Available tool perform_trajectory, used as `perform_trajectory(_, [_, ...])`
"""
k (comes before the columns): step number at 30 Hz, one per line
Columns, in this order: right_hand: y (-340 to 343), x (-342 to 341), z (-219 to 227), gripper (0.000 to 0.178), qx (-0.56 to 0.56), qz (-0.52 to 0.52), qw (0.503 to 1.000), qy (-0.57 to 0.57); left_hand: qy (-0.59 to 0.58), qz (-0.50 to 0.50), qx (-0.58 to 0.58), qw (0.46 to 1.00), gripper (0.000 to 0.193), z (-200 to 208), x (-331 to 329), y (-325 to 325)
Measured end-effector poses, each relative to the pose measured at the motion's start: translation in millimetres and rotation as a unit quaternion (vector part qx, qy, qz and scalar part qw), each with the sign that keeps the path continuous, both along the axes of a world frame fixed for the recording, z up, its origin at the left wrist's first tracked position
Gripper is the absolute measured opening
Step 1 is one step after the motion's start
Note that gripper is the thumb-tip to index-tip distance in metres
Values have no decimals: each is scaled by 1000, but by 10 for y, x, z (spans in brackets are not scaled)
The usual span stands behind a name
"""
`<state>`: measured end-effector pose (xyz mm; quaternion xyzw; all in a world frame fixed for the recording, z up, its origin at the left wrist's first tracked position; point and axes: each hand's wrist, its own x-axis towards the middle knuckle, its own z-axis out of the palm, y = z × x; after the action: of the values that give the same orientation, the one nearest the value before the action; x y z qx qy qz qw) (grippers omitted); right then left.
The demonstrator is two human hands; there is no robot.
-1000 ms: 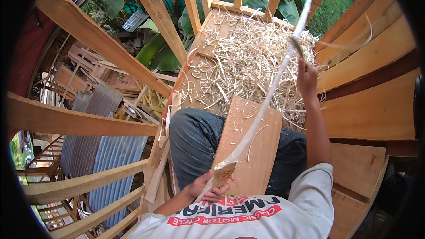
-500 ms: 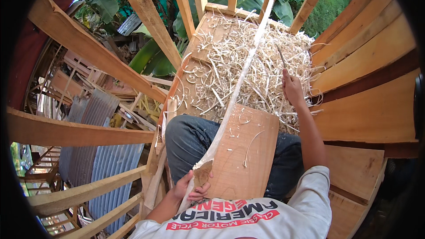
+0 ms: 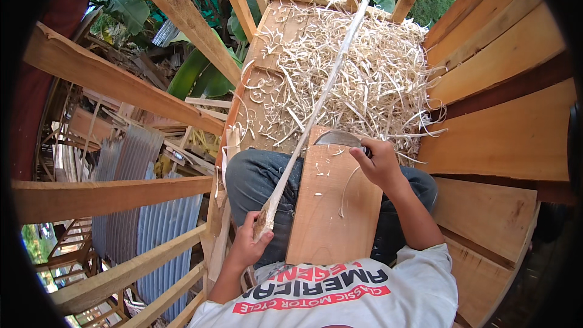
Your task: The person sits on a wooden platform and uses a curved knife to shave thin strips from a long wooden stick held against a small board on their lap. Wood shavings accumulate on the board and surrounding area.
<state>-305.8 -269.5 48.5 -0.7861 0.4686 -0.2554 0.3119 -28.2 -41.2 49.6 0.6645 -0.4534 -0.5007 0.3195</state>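
My left hand [image 3: 250, 242] is closed round the thick, brownish end of a long pale wooden stick [image 3: 327, 85]. The stick slants away from me, past my left knee and over the shavings to the far railing. In my right hand [image 3: 379, 161] is a knife with a curved blade [image 3: 337, 138], its handle mostly hidden by my fingers. The blade lies over the far end of a wooden board [image 3: 331, 225] set across my lap, to the right of the stick. A few thin shavings rest on the board.
A heap of curly wood shavings [image 3: 364, 79] covers much of the plank floor [image 3: 267, 85]. Wooden railing slats [image 3: 127, 191] stand on the left and at the far side. Wide planks [image 3: 498, 136] wall the right. Corrugated metal sheets [image 3: 167, 231] and scrap wood lie beyond the left railing.
My right hand has come back toward me, bringing the knife from above the shavings to the board. The stick has turned in my left hand, and its near end has shifted left, off the board.
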Motion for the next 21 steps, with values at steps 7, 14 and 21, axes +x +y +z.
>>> perform_trajectory(7, [265,361,20,48,17,61,989,130,-75,93,16,993,54,-140,-18,472])
perform_trajectory(14, [296,715,30,53,-23,120,974,190,-102,49,36,993,54,-198,37,491])
perform_trajectory(21, [-35,917,-158,58,-96,89,959,253,-114,44,24,992,50,-217,-22,392])
